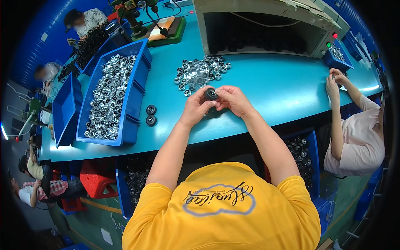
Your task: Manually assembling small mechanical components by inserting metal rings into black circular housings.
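Observation:
Both my hands meet over the teal table around a small black wheel (pixel 211 94) with a shiny hub. My left hand (pixel 195 107) grips its left side, thumb below and fingers behind. From the right, my right hand (pixel 234 101) pinches the same wheel between thumb and fingers. Just beyond my hands lies a loose pile of shiny silver hubs (pixel 199 73) with dark centres. Two black wheels (pixel 151 115) rest on the table left of my left forearm.
A long blue bin (pixel 143 62) full of silver hubs stands at left, beside another blue bin (pixel 66 106). A metal housing (pixel 266 25) and a green press (pixel 132 18) stand at the back. Below the table edge are blue bins of black wheels (pixel 301 152). A co-worker (pixel 354 137) works at right.

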Available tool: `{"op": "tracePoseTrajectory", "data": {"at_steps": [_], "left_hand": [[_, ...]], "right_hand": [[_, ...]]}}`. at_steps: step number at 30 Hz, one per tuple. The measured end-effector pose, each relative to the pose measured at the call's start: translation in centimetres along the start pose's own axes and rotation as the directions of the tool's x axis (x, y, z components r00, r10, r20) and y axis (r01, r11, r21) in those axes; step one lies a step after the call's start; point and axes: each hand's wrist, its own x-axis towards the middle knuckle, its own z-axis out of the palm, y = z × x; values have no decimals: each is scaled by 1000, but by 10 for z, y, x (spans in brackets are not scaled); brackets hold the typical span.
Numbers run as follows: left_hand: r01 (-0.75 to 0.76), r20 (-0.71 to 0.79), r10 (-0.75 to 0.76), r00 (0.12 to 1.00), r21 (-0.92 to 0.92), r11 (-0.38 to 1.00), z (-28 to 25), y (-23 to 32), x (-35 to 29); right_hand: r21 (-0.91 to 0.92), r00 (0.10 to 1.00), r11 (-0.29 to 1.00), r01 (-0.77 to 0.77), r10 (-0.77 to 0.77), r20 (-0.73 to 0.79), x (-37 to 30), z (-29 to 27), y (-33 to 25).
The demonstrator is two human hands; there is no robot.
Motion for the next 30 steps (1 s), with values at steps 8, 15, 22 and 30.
{"op": "tracePoseTrajectory", "data": {"at_steps": [8,15,22,30], "left_hand": [[-13,-94,23,995,106,994,-5,-5,1],[-79,-39,77,996,-77,994,-7,-13,3],[-9,-8,7,1000,-195,981,-10,-11,2],[-29,-23,26,999,-126,992,-3,-8,2]], "right_hand": [[-408,924,829,382,-354,144,-7,14,2],[-129,989,980,151,-150,15,-2,13,-5],[-185,985,967,173,-175,4,3,8,0],[-204,986,969,140,-155,-58,5,7,2]]}}
